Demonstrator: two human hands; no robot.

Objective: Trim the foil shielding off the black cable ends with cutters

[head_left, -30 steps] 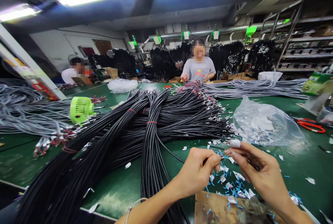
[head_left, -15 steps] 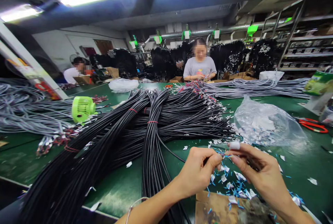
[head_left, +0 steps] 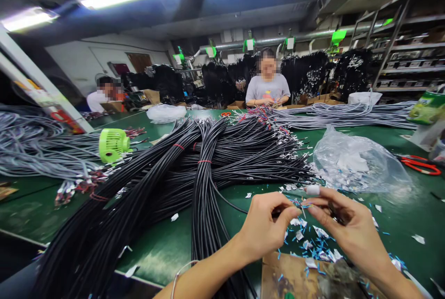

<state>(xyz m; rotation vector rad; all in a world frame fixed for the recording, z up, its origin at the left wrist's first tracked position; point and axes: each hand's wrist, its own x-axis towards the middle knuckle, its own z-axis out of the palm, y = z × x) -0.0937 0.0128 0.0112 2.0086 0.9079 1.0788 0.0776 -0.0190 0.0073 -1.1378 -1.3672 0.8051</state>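
My left hand [head_left: 266, 227] pinches the end of a black cable, whose thin colored wires [head_left: 299, 204] stick out between my two hands. Facing it, my right hand [head_left: 352, 232] has thumb and fingertips closed on those wires. White tape wraps one of its fingertips. Something dark and metallic [head_left: 337, 215] is tucked in the right palm, mostly hidden by the fingers. Left of my hands lie thick bundles of black cables [head_left: 205, 187], tied with red bands, their stripped ends pointing right. Blue wire scraps [head_left: 321, 248] and foil bits are scattered below my hands.
A clear plastic bag [head_left: 361, 160] of scraps lies right, near red-handled scissors [head_left: 420, 164]. A green fan [head_left: 113, 145] stands left beside grey cables [head_left: 41, 146]. A stained board [head_left: 281, 276] is at the front edge. A co-worker [head_left: 267, 88] sits across the table.
The colored wires between my fingertips have shifted slightly, and a pale strand now points downward there. Both hands stay in nearly the same place. The view has moved a little.
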